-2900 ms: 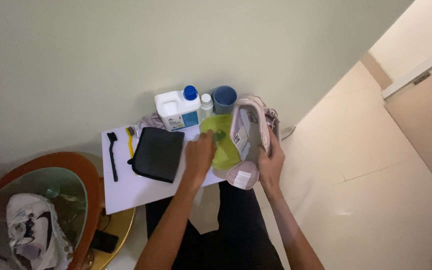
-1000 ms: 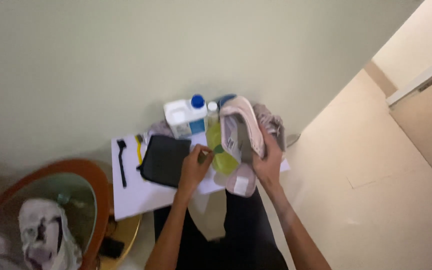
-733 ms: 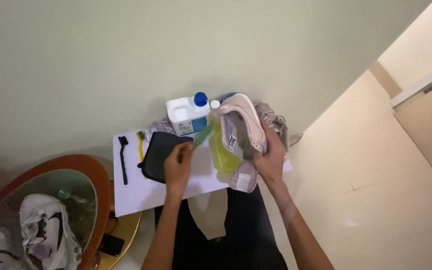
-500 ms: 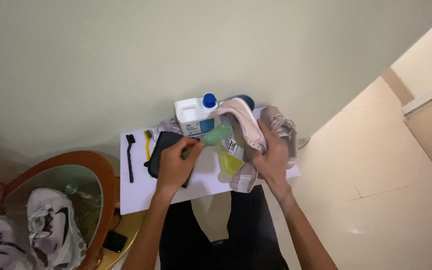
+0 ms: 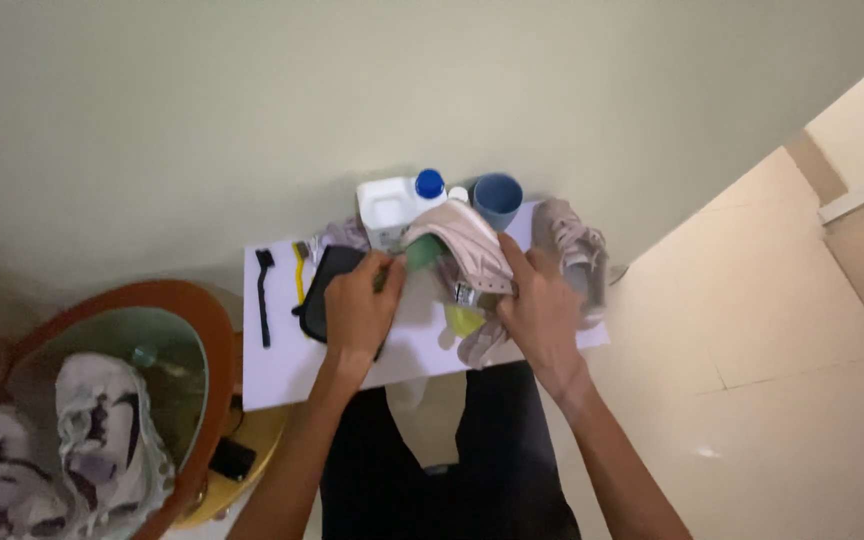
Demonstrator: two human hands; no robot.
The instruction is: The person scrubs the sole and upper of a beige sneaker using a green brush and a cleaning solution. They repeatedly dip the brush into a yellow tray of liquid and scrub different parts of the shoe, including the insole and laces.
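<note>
The right hand grips a pale pink fabric sneaker from the side, its fingers wrapped over the upper, holding the shoe tilted above the middle of the white rectangular surface. The left hand has its fingers pinched narrow on a green cloth-like piece pressed at the toe end of the sneaker; blur hides exactly what that piece is. A yellow-green patch shows just under the shoe, near the surface's front edge.

Under the left hand lies a flat black pouch. Toward the left edge of the surface lie a slim black brush and, just beside it, a yellow-handled brush. Along the back edge stand a white plastic jug with a blue cap and a blue cup, close together. A second pale sneaker rests at the back right corner, beside the right hand.

On the floor to the left, apart from the surface, an orange-rimmed round basin holds water and a dirty white sneaker.
</note>
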